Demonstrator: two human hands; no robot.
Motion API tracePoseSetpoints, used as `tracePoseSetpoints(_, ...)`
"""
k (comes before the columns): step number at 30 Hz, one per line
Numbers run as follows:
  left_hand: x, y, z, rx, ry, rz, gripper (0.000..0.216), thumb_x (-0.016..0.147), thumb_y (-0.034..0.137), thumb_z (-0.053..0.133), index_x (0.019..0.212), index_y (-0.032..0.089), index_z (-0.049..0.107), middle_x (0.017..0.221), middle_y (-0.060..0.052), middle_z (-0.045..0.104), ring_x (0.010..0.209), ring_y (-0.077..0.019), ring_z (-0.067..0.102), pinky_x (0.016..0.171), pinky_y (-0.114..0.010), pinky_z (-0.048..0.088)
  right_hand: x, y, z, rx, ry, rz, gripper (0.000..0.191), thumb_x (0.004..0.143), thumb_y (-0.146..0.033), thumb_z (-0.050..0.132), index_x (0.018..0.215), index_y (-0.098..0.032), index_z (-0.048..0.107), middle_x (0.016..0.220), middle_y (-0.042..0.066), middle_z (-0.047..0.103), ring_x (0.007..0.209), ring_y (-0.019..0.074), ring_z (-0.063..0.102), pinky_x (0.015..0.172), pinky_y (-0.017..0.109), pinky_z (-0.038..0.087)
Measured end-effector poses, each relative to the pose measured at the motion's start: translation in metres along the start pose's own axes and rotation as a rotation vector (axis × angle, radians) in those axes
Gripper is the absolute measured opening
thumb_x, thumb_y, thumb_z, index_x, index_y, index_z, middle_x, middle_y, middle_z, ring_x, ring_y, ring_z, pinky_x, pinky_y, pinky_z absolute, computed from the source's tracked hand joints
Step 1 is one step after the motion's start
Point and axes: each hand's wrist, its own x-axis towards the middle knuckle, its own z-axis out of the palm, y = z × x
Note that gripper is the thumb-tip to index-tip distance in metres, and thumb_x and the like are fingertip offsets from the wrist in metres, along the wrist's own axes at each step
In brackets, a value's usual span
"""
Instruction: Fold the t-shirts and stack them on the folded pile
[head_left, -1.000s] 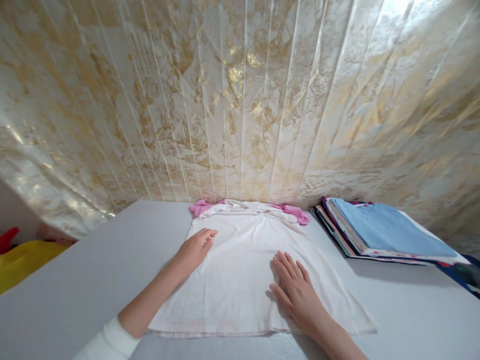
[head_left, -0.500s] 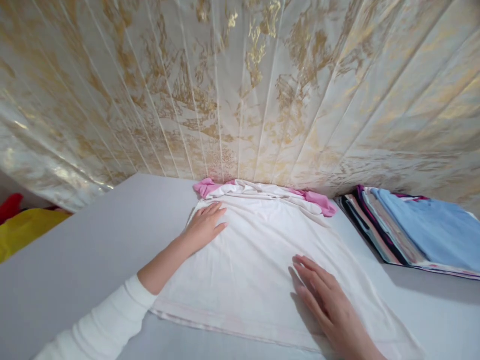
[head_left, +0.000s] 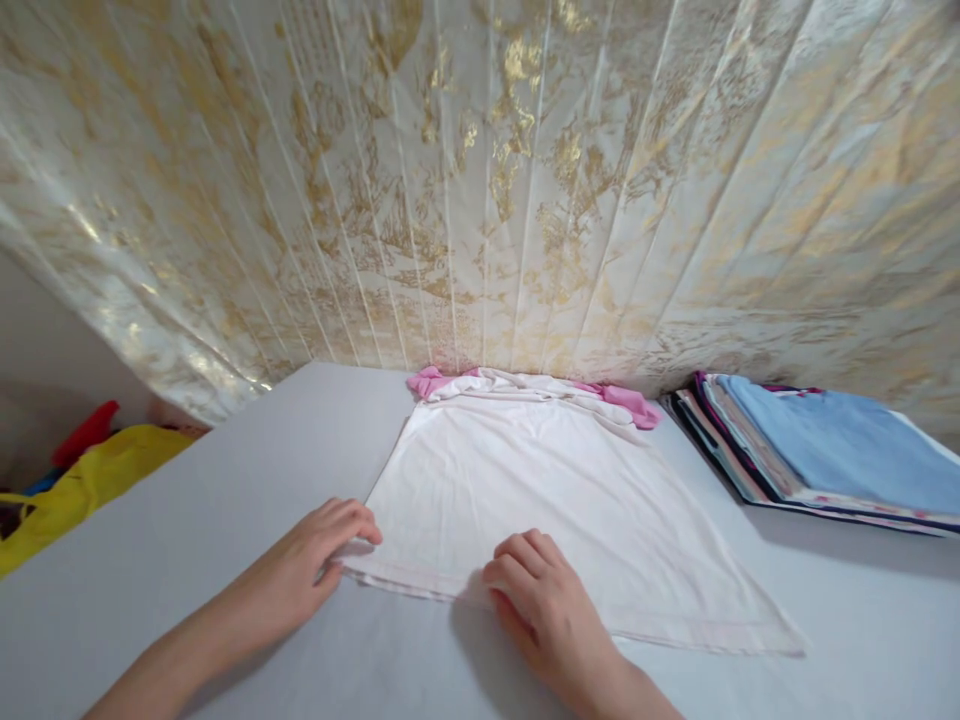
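A white shirt (head_left: 517,480) lies spread on the table, its hem toward me and its pink sleeves (head_left: 636,405) bunched at the far edge. My left hand (head_left: 326,550) is at the near left corner of the hem, fingers bent over the cloth and the thumb apart from them at the edge. Over the middle of the hem, my right hand (head_left: 544,605) hovers with loosely curled fingers and casts a shadow to its left. No cloth shows in its grasp; its thumb is partly hidden.
A stack of folded clothes (head_left: 832,450), light blue on top, sits on the right of the pale table (head_left: 247,470). Behind hangs a white and gold curtain (head_left: 480,180). Yellow cloth (head_left: 112,470) and a red item (head_left: 86,432) are beyond the table's left edge.
My left hand has come back from the shirt's upper left to its near left hem corner. My right hand has moved left toward the middle of the hem, its fingers more curled.
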Motion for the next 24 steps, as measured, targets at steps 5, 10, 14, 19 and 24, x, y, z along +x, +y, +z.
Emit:
tracePoseSetpoints(5,-0.002,-0.002,0.004,0.075,0.064,-0.028,0.04,0.071,0.001,0.038,0.097,0.022,0.059,0.107,-0.004,0.06,0.105,-0.0218,0.053,0.094,-0.034,0.042,0.035,-0.025,0.033,-0.064,-0.057,0.039,0.015,0.08,-0.012,0.062,0.091,-0.021,0.06,0.094,0.002,0.062,0.089,0.0204,0.052,0.077,0.033,0.042)
tracePoseSetpoints(10,-0.003,-0.011,0.001,0.099,0.116,-0.047,0.02,0.083,0.011,0.044,0.09,0.022,0.058,0.098,-0.004,0.061,0.095,-0.0215,0.055,0.085,-0.031,0.046,0.058,-0.034,0.059,-0.18,-0.08,0.015,0.013,0.077,-0.024,0.068,0.085,-0.02,0.059,0.09,0.002,0.061,0.085,0.0208,0.052,0.073,0.033,0.04)
tracePoseSetpoints(14,-0.006,-0.014,0.002,0.099,0.116,-0.032,0.025,0.08,0.008,0.044,0.093,0.023,0.058,0.101,-0.003,0.06,0.097,-0.0204,0.056,0.085,-0.029,0.045,0.064,-0.03,0.066,-0.229,-0.063,-0.021,0.007,0.08,-0.02,0.065,0.083,-0.02,0.059,0.086,0.002,0.061,0.08,0.0191,0.053,0.068,0.031,0.037)
tracePoseSetpoints(19,-0.007,-0.013,0.007,0.128,0.125,-0.036,0.033,0.074,0.003,0.044,0.096,0.023,0.057,0.103,-0.002,0.058,0.099,-0.0198,0.055,0.086,-0.028,0.043,0.065,-0.026,0.066,-0.222,-0.01,-0.067,0.009,0.086,-0.014,0.059,0.079,-0.02,0.058,0.081,0.0,0.06,0.075,0.0161,0.051,0.065,0.03,0.033)
tracePoseSetpoints(24,-0.004,-0.01,0.008,0.136,0.136,-0.033,0.024,0.076,0.007,0.048,0.093,0.023,0.054,0.1,-0.002,0.057,0.095,-0.0208,0.053,0.081,-0.028,0.042,0.064,-0.027,0.063,-0.188,0.052,-0.117,0.009,0.087,-0.015,0.061,0.08,-0.02,0.057,0.08,-0.001,0.059,0.074,0.0161,0.049,0.067,0.03,0.031)
